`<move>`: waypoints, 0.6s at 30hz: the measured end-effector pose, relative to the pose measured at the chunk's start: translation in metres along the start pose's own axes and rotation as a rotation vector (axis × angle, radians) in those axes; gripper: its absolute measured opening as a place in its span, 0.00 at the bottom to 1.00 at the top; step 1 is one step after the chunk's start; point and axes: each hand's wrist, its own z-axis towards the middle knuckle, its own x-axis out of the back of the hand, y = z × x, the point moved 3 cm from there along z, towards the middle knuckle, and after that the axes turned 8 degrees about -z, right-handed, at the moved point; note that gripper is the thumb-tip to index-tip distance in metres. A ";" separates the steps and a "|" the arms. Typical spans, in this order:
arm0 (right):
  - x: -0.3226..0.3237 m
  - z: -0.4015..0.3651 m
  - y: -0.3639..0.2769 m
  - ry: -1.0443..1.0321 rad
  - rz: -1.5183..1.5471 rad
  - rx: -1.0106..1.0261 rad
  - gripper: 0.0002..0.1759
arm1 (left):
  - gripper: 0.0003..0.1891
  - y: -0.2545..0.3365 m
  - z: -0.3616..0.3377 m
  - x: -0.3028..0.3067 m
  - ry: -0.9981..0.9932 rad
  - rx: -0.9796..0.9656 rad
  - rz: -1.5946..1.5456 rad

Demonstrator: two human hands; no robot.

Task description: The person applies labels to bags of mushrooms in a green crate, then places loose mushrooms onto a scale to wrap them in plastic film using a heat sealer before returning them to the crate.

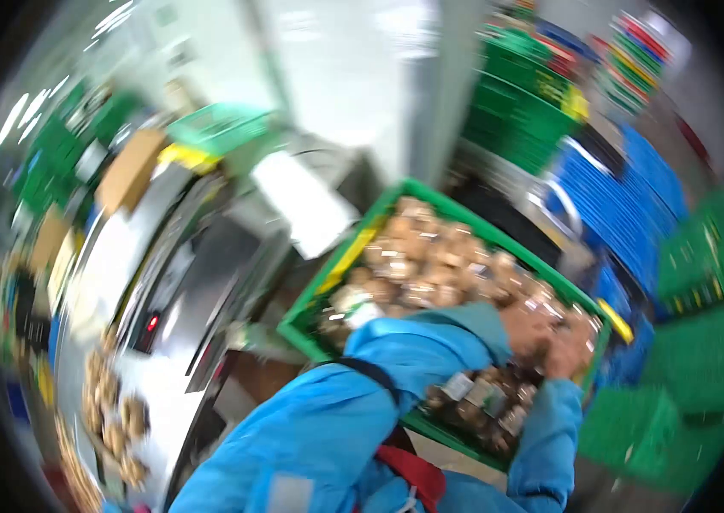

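Observation:
A green crate (309,329) with a yellow strip on its left side is filled with brown, round, shiny-wrapped items (439,265) that look like mushroom packs. Both my hands are inside its right part, close together. My left hand (526,329) reaches across from the left, over the packs. Beside it, my right hand (570,346) comes up from below, near the crate's right wall. Motion blur hides the fingers of both hands and what they may hold. Darker packs with white labels (481,398) lie below my left sleeve.
Left stands a metal table (165,385) with loose brown mushrooms (114,419) and a machine with a red light (152,322). Green crates (516,111) are stacked behind, more (635,427) at the right. Blue crates (618,205) stand behind the right end.

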 end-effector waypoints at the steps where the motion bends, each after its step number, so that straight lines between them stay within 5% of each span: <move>1: 0.028 0.001 -0.022 -0.248 0.303 -0.182 0.22 | 0.25 0.035 -0.002 0.031 -0.005 -0.107 0.071; 2: 0.019 0.001 -0.014 -0.130 0.380 -0.091 0.26 | 0.25 0.077 -0.009 0.073 -0.189 0.092 0.255; 3: -0.029 0.005 0.053 0.145 -0.368 0.229 0.28 | 0.25 0.069 -0.031 0.064 -0.028 0.064 0.217; 4: -0.026 -0.004 0.040 0.179 -0.706 0.277 0.24 | 0.25 0.059 -0.055 0.052 0.133 0.022 0.188; 6: -0.023 0.008 -0.054 0.139 -0.379 0.434 0.22 | 0.24 0.111 -0.126 0.112 0.193 0.180 -0.035; 8: -0.008 -0.001 -0.138 0.003 0.086 0.478 0.18 | 0.21 0.153 -0.219 0.157 0.563 0.174 -0.100; 10: -0.004 -0.015 -0.206 -0.174 0.489 0.458 0.16 | 0.19 0.214 -0.327 0.189 0.914 0.436 -0.072; 12: -0.050 -0.038 -0.287 -0.825 0.874 0.406 0.20 | 0.15 0.266 -0.437 0.190 1.358 0.691 0.014; 13: -0.029 -0.071 -0.345 -0.986 0.932 0.501 0.19 | 0.15 0.295 -0.493 0.181 1.632 0.794 -0.003; 14: 0.006 -0.121 -0.409 -1.146 0.984 0.589 0.18 | 0.13 0.314 -0.557 0.161 1.787 0.793 0.269; 16: 0.031 -0.207 -0.496 -1.567 0.962 0.769 0.18 | 0.13 0.369 -0.673 0.108 2.340 0.665 0.328; 18: 0.056 -0.294 -0.567 -1.901 0.901 0.899 0.19 | 0.18 0.432 -0.768 0.057 2.514 0.548 0.500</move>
